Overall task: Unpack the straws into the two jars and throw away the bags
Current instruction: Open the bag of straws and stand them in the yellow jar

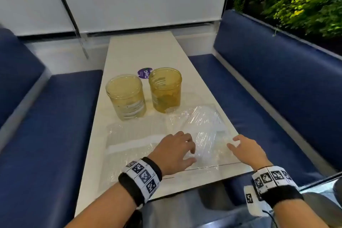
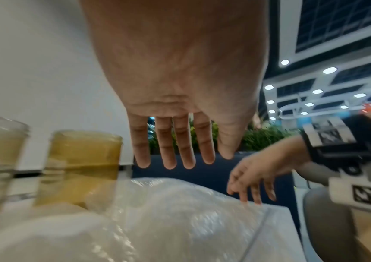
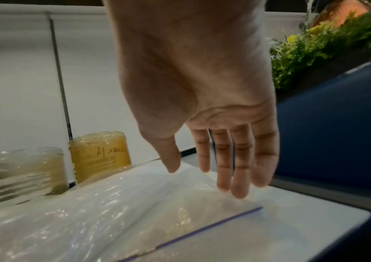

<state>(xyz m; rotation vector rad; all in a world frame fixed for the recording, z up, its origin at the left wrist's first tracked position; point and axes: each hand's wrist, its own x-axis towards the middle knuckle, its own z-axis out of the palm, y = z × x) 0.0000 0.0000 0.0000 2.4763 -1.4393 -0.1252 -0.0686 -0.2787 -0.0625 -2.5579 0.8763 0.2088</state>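
Both my hands hover with fingers spread, holding nothing: my left hand [image 1: 174, 151] over the right bag [image 1: 201, 135], my right hand [image 1: 246, 149] just beside its near right edge. A second bag [image 1: 129, 142] lies to the left; both jars [image 1: 125, 96] stand beyond, seemingly without straws. The slick film could slip as I grab. A hasty pull might knock the darker jar [image 1: 165, 89], which looks to touch the bag's far end.

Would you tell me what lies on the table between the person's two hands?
In the head view, a clear plastic bag lies between left hand and right hand.
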